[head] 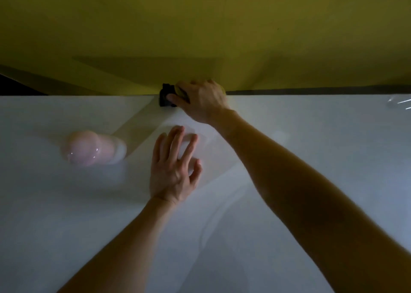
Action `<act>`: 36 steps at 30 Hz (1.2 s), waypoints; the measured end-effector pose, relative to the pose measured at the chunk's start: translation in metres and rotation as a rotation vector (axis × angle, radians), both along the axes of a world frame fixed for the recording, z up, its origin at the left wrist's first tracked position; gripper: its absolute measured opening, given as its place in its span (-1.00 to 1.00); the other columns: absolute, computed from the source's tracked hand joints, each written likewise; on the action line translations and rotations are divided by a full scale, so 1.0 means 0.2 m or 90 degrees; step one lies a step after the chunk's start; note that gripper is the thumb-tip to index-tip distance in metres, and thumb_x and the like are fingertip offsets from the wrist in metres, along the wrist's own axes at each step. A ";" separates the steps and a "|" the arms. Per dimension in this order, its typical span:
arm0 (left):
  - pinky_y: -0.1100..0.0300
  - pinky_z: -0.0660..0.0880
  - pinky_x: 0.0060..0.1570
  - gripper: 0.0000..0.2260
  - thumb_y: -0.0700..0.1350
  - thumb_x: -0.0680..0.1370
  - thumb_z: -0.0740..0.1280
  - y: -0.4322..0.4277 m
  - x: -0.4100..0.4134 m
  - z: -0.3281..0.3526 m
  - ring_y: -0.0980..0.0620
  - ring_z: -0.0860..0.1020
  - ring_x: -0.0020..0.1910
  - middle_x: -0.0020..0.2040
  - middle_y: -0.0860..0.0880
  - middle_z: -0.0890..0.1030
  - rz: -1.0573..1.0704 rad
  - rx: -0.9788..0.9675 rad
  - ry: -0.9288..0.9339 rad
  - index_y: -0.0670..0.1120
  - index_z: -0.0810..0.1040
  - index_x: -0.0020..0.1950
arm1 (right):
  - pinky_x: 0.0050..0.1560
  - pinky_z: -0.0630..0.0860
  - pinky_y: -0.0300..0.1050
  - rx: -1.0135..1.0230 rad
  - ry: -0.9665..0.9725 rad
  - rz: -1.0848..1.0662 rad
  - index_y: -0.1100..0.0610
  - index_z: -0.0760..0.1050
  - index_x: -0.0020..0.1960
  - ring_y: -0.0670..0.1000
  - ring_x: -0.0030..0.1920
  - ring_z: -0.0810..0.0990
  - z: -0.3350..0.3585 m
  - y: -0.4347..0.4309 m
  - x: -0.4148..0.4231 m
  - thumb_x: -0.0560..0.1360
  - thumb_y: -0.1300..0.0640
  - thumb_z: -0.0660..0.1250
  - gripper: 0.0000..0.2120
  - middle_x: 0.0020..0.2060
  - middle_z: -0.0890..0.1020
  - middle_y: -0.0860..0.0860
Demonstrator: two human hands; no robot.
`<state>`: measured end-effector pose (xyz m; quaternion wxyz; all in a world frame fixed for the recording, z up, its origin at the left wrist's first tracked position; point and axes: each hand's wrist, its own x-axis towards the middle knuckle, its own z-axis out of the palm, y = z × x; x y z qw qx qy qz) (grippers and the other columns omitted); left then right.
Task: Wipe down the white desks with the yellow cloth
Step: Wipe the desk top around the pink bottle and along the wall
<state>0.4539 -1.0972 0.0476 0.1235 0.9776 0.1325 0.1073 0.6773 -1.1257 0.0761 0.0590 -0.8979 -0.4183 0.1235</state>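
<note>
Observer: Right hand status?

Operator: I log the right hand (pixel 201 101) at the far edge of the white desk (pixel 311 126), with the fingers curled and pinching the yellow cloth (pixel 180 92). Only a sliver of cloth shows, between thumb and forefinger. The rest sits inside the grip, under the palm, so I cannot tell how it is folded. The picture is dim and a little blurred here.

Observer: What lies around that grip?

Operator: Just left of the grip, touching the thumb, a small black block (pixel 165 97) sits at the desk's far edge. Beyond the grip stands a yellow panel (pixel 200 25), running the whole width of my view.

Observer: Left hand?

Operator: The left hand (pixel 171 170) is nearer to me than the grip and slightly left of it, apart from the cloth. Its fingers (pixel 175 137) are straight and spread, palm down on the desk, holding nothing.

Observer: Anything else?

Operator: Well left of the grip, past the left hand, a pale pink rounded object (pixel 84 148) rests on the desk. It is too blurred for me to identify.
</note>
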 end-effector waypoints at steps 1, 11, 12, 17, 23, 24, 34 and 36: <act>-0.31 0.28 0.60 -0.47 0.07 0.67 0.34 0.00 0.00 0.00 -0.28 0.33 0.67 0.68 -0.22 0.35 -0.002 0.001 -0.014 -0.04 0.48 0.64 | -0.02 0.45 0.01 -0.010 -0.015 -0.026 -0.07 0.58 0.15 0.24 0.03 0.68 -0.01 -0.16 0.08 0.68 -0.45 0.02 -0.44 0.03 0.70 0.09; -0.28 0.28 0.62 -0.47 0.07 0.71 0.29 -0.01 0.01 0.00 -0.26 0.29 0.69 0.70 -0.21 0.32 0.004 0.063 0.018 -0.02 0.42 0.68 | 0.19 0.43 0.16 -0.001 -0.081 -0.131 0.00 0.62 0.17 0.29 0.07 0.66 0.01 -0.59 0.23 0.68 -0.37 0.01 -0.43 0.04 0.69 0.20; -0.28 0.28 0.62 -0.47 0.10 0.73 0.26 -0.02 0.01 0.01 -0.26 0.28 0.70 0.72 -0.20 0.30 0.010 0.085 0.040 -0.02 0.38 0.70 | 0.21 0.43 0.15 -0.005 -0.047 -0.073 -0.04 0.60 0.23 0.27 0.10 0.66 0.03 -0.46 0.18 0.69 -0.37 0.02 -0.46 0.09 0.69 0.18; -0.28 0.22 0.64 -0.43 0.23 0.76 0.12 -0.35 0.07 0.08 -0.28 0.31 0.67 0.70 -0.22 0.33 0.081 0.129 0.088 0.00 0.36 0.71 | 0.15 0.42 0.06 0.021 0.039 0.034 -0.08 0.56 0.33 0.22 0.16 0.64 0.05 -0.56 0.33 0.70 -0.40 0.09 -0.50 0.15 0.67 0.11; -0.30 0.24 0.62 -0.43 0.27 0.72 0.22 -1.02 0.56 0.06 -0.31 0.34 0.65 0.67 -0.24 0.36 0.049 0.051 0.066 0.06 0.42 0.68 | 0.12 0.46 0.12 0.030 -0.105 -0.137 0.00 0.57 0.17 0.29 0.07 0.65 0.03 -1.74 0.92 0.62 -0.46 -0.01 -0.37 0.02 0.65 0.15; -0.31 0.23 0.62 -0.41 0.28 0.70 0.25 -1.05 0.59 0.04 -0.33 0.32 0.65 0.67 -0.26 0.34 0.047 0.051 0.068 0.07 0.42 0.68 | 0.13 0.45 0.13 0.018 -0.115 -0.155 0.01 0.58 0.18 0.29 0.07 0.65 0.03 -1.86 0.97 0.62 -0.46 -0.03 -0.35 0.02 0.66 0.16; -0.32 0.20 0.63 -0.32 0.34 0.63 0.28 -1.06 0.58 -0.02 -0.30 0.24 0.69 0.72 -0.21 0.27 0.068 0.077 0.090 0.11 0.35 0.71 | 0.07 0.37 0.07 -0.016 0.052 0.043 -0.10 0.58 0.27 0.20 0.13 0.66 0.09 -0.87 0.55 0.72 -0.40 0.01 -0.48 0.14 0.70 0.08; -0.33 0.22 0.62 -0.34 0.31 0.62 0.31 -1.04 0.59 -0.03 -0.30 0.27 0.69 0.70 -0.22 0.30 0.062 0.073 0.069 0.10 0.39 0.70 | 0.00 0.34 0.03 0.015 0.043 0.043 -0.06 0.58 0.23 0.24 0.11 0.67 0.06 -0.98 0.62 0.69 -0.42 0.07 -0.47 0.12 0.70 0.11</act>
